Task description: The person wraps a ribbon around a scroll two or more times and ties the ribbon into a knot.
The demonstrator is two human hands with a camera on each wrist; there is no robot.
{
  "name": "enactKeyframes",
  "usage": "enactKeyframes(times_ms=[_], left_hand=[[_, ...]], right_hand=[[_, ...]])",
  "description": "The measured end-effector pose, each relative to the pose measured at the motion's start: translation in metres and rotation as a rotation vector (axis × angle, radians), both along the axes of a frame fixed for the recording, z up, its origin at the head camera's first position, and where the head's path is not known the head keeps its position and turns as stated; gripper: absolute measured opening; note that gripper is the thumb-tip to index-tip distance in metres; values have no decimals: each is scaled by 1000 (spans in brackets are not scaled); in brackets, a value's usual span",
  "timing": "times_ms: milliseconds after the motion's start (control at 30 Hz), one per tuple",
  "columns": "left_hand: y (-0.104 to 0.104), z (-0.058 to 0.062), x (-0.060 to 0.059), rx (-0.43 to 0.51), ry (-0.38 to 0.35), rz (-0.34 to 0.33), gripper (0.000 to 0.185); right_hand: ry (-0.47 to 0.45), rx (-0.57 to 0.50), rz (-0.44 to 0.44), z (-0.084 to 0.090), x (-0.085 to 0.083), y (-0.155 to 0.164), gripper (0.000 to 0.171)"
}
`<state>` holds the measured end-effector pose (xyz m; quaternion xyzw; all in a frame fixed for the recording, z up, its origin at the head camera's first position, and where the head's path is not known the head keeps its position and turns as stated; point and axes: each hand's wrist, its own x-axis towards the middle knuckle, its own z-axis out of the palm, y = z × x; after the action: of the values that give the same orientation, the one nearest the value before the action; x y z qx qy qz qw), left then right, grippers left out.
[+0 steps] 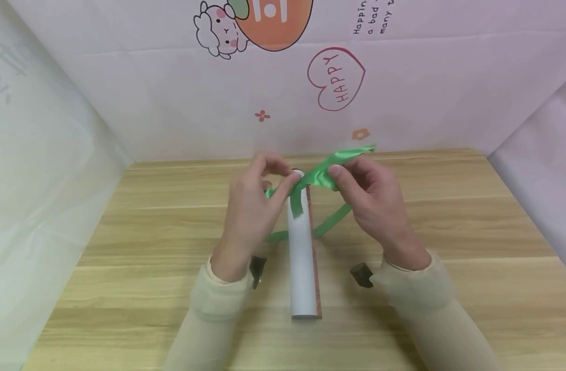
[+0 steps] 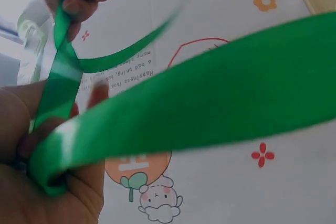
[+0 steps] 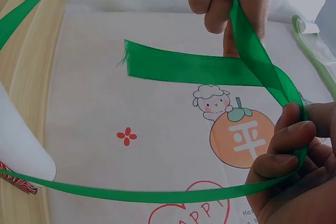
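Observation:
A rolled white paper tube (image 1: 302,257) lies lengthwise on the wooden table (image 1: 449,232), and its end shows in the right wrist view as the tube (image 3: 21,150). A green ribbon (image 1: 317,175) passes under it and crosses above its far end. My left hand (image 1: 283,175) pinches the ribbon at the crossing. My right hand (image 1: 340,178) pinches the strand just to the right, whose frayed end (image 1: 359,151) sticks out up and right. The left wrist view shows the ribbon (image 2: 210,108) gripped by the left hand (image 2: 37,177). In the right wrist view the right hand (image 3: 296,129) pinches a ribbon loop (image 3: 262,66).
A pink backdrop with a cartoon sheep (image 1: 218,36) and a "HAPPY" heart (image 1: 336,77) stands behind the table. White sheets close off the left side (image 1: 41,180) and the right side (image 1: 542,180). Bare wood lies on both sides of the tube.

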<state>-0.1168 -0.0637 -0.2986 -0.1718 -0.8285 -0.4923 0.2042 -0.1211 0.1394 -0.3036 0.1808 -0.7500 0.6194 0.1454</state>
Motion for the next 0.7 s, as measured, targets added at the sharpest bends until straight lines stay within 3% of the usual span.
enactKeyframes(times_ms=[100,200,300,467,600,700], left_hand=[[-2,2,1,86,-96,-155,20],[-5,4,3,155,-183,-262,19],[-8,8,5,203,-245,-341,25],[-10,11,6,236,-277,-448,34],[-8,10,8,288,-302,-459,32],[-5,8,8,298,-270,-375,26]], right_hand=[[-25,8,-28,1,0,1,13],[-33,-1,-31,2,0,2,13],[-23,-28,-15,1,-2,1,11],[-14,-45,6,-1,-3,1,10],[-1,-24,11,-2,-3,1,8],[9,-2,14,-2,-2,0,8]])
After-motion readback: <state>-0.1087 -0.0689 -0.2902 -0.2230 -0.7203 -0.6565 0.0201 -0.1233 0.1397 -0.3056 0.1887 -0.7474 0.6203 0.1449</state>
